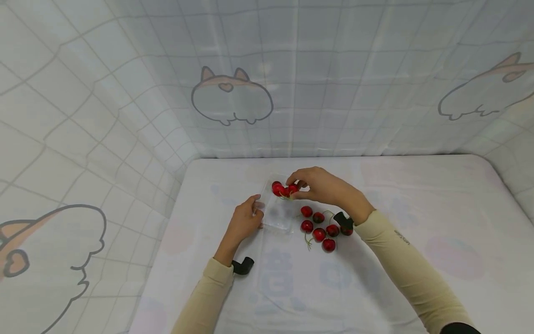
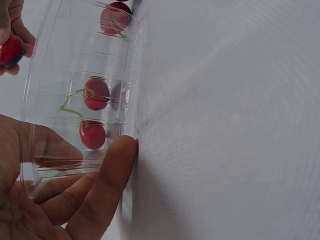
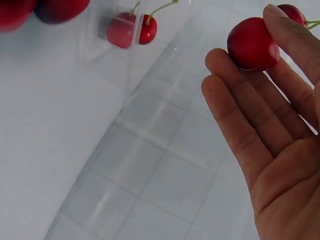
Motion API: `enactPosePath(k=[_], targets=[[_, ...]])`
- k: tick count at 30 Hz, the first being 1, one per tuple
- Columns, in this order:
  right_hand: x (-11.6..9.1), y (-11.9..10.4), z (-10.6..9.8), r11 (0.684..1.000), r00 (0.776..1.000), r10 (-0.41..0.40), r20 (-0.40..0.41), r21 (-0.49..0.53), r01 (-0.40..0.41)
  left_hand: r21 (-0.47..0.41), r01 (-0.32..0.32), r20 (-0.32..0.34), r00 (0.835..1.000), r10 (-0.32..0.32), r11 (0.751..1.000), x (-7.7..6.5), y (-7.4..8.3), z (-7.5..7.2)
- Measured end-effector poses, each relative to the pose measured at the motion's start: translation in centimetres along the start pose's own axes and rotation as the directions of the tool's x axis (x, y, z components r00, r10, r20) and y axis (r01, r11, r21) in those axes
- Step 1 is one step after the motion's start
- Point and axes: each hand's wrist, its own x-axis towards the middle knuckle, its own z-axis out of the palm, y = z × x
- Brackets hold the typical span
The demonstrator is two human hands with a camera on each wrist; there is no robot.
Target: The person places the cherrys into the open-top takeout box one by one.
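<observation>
my left hand (image 1: 245,220) grips the left side of a clear plastic box (image 1: 277,217) on the white-covered desk (image 1: 375,297); my right hand (image 1: 323,186) pinches a red cherry (image 3: 253,45) at the box's far end. loose cherries (image 1: 319,234) lie to its right.

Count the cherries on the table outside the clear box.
7 visible, right of the box: two cherries at the back, one at left, one central, one to its right, one in front, one partly behind the black wrist piece, which may hide more.
</observation>
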Motion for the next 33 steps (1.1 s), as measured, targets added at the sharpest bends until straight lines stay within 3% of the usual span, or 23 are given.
enactPosePath(k=[6, 18, 26, 33], targets=[[1.1, 0.0, 1.1, 0.999, 1.0, 0.019, 0.013, 0.031, -0.02, 0.008, -0.006, -0.003, 1.0, 0.007, 1.0, -0.1, -0.1, 0.1], [2.8, 0.7, 2.9, 0.998, 0.999, 0.028, 0.023, -0.051, -0.027, 0.031, -0.026, -0.011, 1.0, 0.026, 0.999, 0.1, -0.4, 0.1], [3.9, 1.3, 4.8, 0.982, 0.997, 0.064, 0.031, -0.182, -0.058, 0.022, -0.04, -0.018, 0.999, 0.04, 0.999, 0.2, -0.4, 0.0], [4.7, 1.5, 6.0, 0.941, 1.0, 0.017, 0.024, -0.337, -0.007, 0.035, -0.022, -0.019, 1.0, 0.023, 0.999, 0.2, -0.5, 0.0]])
